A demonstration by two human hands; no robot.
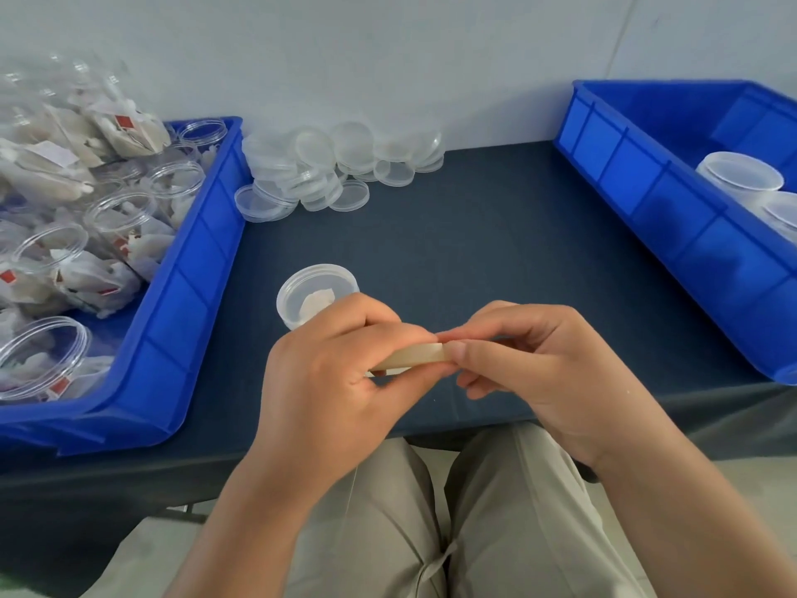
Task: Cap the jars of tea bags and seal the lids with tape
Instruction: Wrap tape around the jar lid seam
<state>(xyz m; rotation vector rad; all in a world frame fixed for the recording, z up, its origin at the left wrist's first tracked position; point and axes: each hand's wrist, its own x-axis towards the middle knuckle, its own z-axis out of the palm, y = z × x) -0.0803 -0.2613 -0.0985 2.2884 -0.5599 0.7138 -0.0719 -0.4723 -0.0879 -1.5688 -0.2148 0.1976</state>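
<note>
A capped clear jar (314, 293) with a tea bag inside stands on the dark table, just beyond my left hand. My left hand (340, 369) grips a beige roll of tape (416, 356) seen edge-on, above the table's front part. My right hand (530, 360) pinches the roll's right end with thumb and fingertips, so both hands meet on it. Most of the roll is hidden inside my left fist.
A blue bin (189, 295) at the left holds several open jars (47, 252) of tea bags. A heap of clear lids (327, 166) lies at the back by the wall. Another blue bin (647, 196) at the right holds capped jars (739, 176).
</note>
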